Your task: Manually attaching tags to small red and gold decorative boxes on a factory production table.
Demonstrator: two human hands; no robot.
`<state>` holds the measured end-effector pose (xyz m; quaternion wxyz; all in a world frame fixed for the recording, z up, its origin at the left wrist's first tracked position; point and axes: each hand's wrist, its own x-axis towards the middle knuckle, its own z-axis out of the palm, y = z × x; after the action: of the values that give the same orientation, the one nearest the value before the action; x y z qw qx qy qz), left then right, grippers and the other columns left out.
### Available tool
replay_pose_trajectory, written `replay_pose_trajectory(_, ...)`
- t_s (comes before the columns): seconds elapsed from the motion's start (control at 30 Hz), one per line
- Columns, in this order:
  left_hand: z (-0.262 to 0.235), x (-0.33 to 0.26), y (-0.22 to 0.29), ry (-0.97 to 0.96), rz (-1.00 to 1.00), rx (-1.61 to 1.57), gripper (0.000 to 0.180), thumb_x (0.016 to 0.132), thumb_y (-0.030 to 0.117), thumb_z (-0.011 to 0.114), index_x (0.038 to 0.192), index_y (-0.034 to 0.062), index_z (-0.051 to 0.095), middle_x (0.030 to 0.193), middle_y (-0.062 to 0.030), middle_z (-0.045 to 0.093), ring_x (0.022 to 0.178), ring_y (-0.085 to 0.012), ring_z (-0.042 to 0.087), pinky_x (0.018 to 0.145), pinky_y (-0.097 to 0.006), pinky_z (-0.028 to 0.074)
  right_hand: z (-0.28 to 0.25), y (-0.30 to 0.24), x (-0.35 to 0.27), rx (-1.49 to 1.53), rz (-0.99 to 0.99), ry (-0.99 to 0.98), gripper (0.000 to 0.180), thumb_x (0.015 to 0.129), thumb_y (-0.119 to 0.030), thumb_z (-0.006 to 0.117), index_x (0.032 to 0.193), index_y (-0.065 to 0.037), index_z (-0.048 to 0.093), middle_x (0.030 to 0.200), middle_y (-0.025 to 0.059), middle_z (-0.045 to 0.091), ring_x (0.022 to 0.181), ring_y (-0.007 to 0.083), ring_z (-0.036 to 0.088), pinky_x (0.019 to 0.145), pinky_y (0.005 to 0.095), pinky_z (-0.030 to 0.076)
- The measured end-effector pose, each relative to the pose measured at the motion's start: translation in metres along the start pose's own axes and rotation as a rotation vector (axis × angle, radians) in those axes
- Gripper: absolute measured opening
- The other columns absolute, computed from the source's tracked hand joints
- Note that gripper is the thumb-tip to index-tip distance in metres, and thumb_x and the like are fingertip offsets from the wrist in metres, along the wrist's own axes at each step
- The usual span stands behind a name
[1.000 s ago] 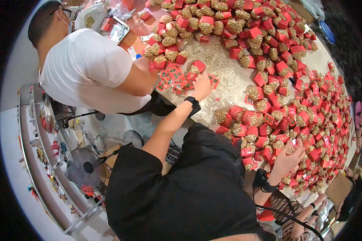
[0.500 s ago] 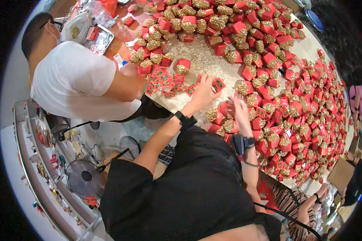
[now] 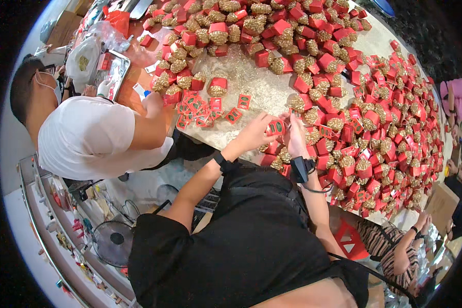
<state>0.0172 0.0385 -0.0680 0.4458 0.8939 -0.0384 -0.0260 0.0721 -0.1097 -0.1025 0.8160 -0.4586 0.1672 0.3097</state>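
Though small in view, red pots, golden clusters apparently inside.

Fan sits lower left by shelves (cluttered); red stool lower right; cardboard box far right; white bag beside tray.

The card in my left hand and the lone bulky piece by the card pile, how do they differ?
The card is flat; the lone piece is bulky. The card is red with a dark oval mark; the piece joins red with bumpy gold. The card is in your left hand, while the piece sits on the table. Both are partly red.
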Motion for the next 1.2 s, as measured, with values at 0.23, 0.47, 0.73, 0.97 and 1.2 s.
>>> replay_pose_trajectory(0.23,-0.017,0.073,-0.077,-0.682,-0.204,-0.221,0.05,0.079,0.035,0.065,0.119,0.0092,0.049,0.094,-0.0166,0.06,0.083,-0.0245,0.059,0.077,-0.037,0.045,-0.033,-0.005,0.001,0.07,0.106,-0.093,0.034,0.097,-0.038,0.033,0.087,-0.009,0.047,0.063,-0.0018,0.035,0.06,0.0113,0.041,0.056,0.0249,0.039)
replay_pose_trajectory(0.47,-0.028,0.181,-0.109,0.315,-0.396,0.316,0.06,0.07,0.034,0.071,0.109,-0.0026,0.043,0.111,-0.0283,0.046,0.098,-0.0416,0.051,0.08,-0.046,0.045,-0.061,-0.011,-0.019,-0.091,0.125,-0.036,0.035,0.096,-0.041,0.034,0.084,-0.011,0.047,0.058,-0.0044,0.03,0.051,0.0073,0.03,0.048,0.0235,0.025)
replay_pose_trajectory(0.73,0.004,0.152,-0.155,0.438,-0.485,0.01,0.055,0.06,0.027,0.077,0.098,-0.0023,0.051,0.09,-0.0212,0.058,0.083,-0.0343,0.059,0.075,-0.04,0.049,-0.068,-0.019,-0.025,-0.124,0.061,-0.028,0.034,0.095,-0.043,0.036,0.081,-0.013,0.047,0.06,-0.0064,0.037,0.051,0.0041,0.03,0.048,0.0211,0.024)
replay_pose_trajectory(0.97,-0.016,0.029,-0.005,0.136,-0.585,-1.484,0.061,0.063,-0.013,0.055,0.12,0.0027,0.038,0.098,-0.0131,0.057,0.084,-0.0234,0.061,0.07,-0.04,0.053,-0.027,-0.055,-0.048,-0.622,-0.328,-0.095,0.022,0.094,-0.02,0.047,0.102,-0.001,0.055,0.091,-0.0005,0.056,0.083,0.007,0.049,0.074,0.0222,0.041)
replay_pose_trajectory(1.2,-0.04,-0.013,0.061,0.13,-0.489,-1.295,0.052,0.059,-0.011,0.059,0.106,0.0038,0.043,0.094,-0.0064,0.054,0.082,-0.0153,0.057,0.068,-0.028,0.049,0.011,-0.084,-0.085,-1.428,-0.877,-0.195,0.017,0.079,-0.011,0.058,0.096,-0.008,0.059,0.09,0.0053,0.062,0.083,0.0256,0.053,0.071,0.0378,0.032)
